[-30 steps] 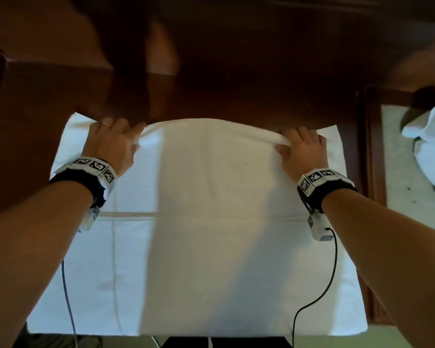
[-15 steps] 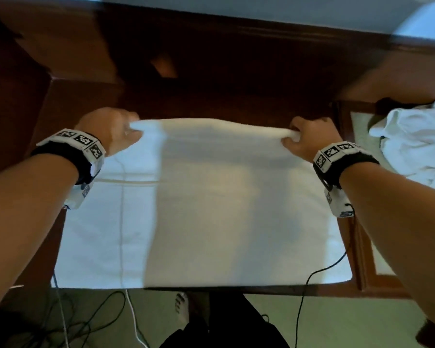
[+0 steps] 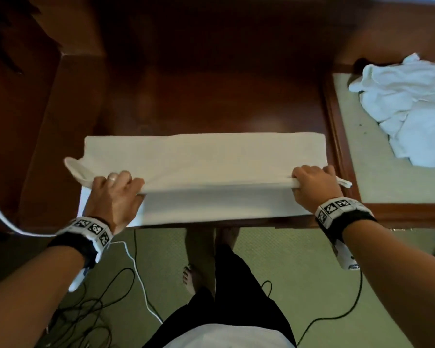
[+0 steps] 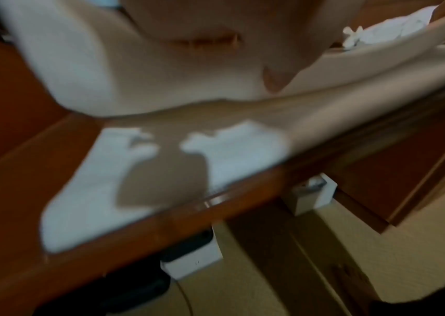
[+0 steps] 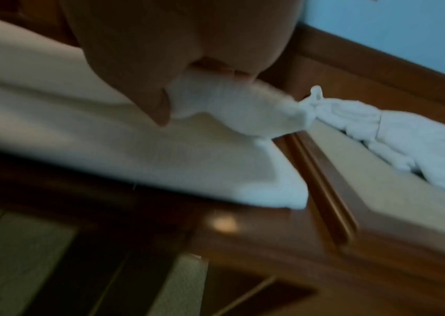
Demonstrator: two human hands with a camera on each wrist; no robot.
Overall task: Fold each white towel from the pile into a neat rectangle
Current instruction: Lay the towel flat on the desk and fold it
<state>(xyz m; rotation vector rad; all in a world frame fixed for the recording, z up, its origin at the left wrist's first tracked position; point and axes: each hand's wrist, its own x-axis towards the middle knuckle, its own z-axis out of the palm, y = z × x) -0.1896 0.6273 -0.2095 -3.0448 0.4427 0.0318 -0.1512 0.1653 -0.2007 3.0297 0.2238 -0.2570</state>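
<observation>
The left hand point(image 3: 113, 194) and right hand point(image 3: 313, 187) are being kept clamped on opposite ends of the white towel point(image 3: 211, 156), doubled over on the wooden table point(image 3: 211, 96), the pinching right thumb point(image 5: 159, 111) being shown only by the right wrist view.

A plain white rectangular terry towel point(image 3: 201, 156) lay across the near edge, its far half doubled toward the front, the upper edge raised. A crumpled pile of white towels point(image 3: 409, 106) sat well apart, right.
</observation>
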